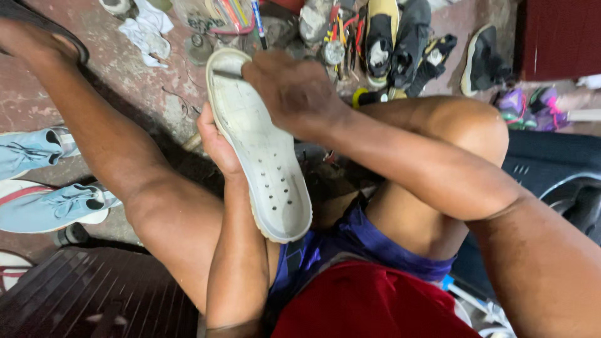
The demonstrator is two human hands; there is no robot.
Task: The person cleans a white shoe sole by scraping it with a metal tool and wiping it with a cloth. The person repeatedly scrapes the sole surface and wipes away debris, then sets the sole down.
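Head view: sole [263, 156] between hands.

Off-white moulded shoe sole [263, 150], rubber or foam by the look, matt and scuffed with grey smudges, small round holes punched through its inner face; left hand [216, 141] cups its edge, right hand [291, 91] presses a thin tool, material unclear, at its toe. Pale blue knit-cloth sneakers [59, 203] soft and matt beside rough, stained pinkish concrete floor [134, 72]. Purple shorts [366, 241] of smooth, slightly sheeny cloth; crumpled white rag [147, 31] looks like cotton.
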